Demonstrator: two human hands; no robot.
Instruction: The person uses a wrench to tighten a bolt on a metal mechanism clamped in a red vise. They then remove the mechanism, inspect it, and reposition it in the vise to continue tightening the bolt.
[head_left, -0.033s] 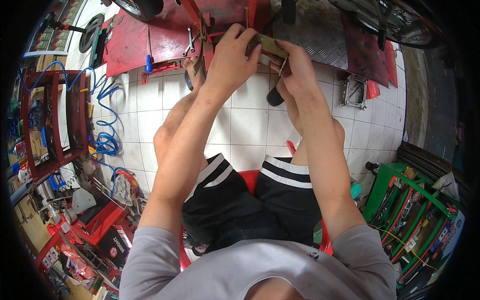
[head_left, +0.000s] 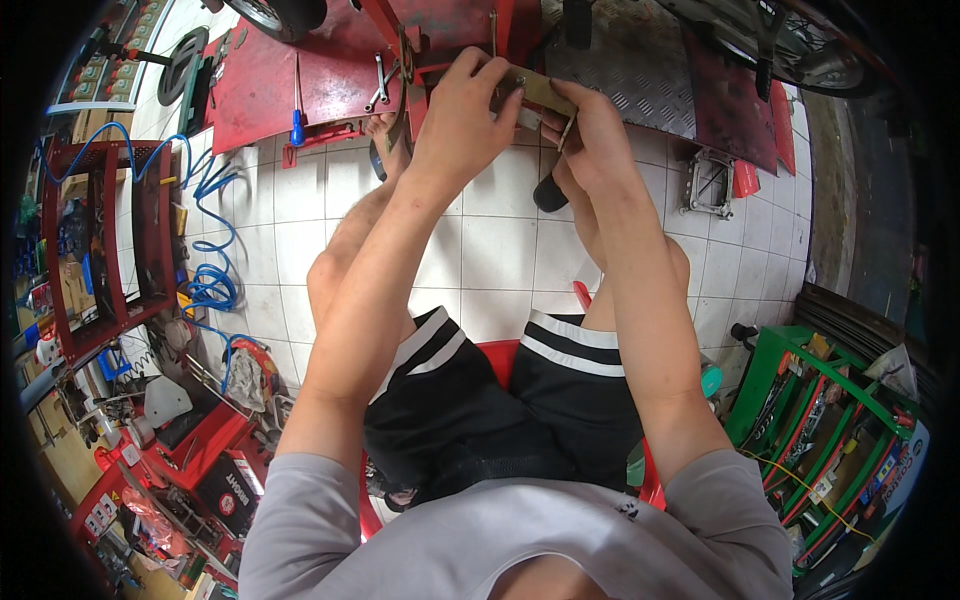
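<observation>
Head view of a seated person, both forearms rising from the lower edge and meeting at about 12 o'clock. The left hand (head_left: pixel 468 112) is clenched around the near end of a flat brass-coloured metal bar (head_left: pixel 540 90), fingers curled over its top edge; the right hand (head_left: pixel 592 130) grasps the same bar from the 1 o'clock side, thumb and fingers pinched on it, with a thin metal piece showing between the fingers. The bar is held in the air, just in front of the edge of a red work platform (head_left: pixel 270 95). On that platform, at 11 o'clock, lie a blue-handled screwdriver (head_left: pixel 297 112) and a pair of wrenches (head_left: pixel 379 85), well apart from the hands. Below the hands a white tiled floor (head_left: pixel 490 250) lies open between the knees. A dark shoe tip (head_left: pixel 549 193) sits just under the right wrist. At 9 o'clock a coiled blue hose (head_left: pixel 212 240) hangs beside a red rack (head_left: pixel 95 250); at 4 o'clock stands a green rack (head_left: pixel 790 400). A grey metal part (head_left: pixel 712 183) rests on the tiles at 2 o'clock.
</observation>
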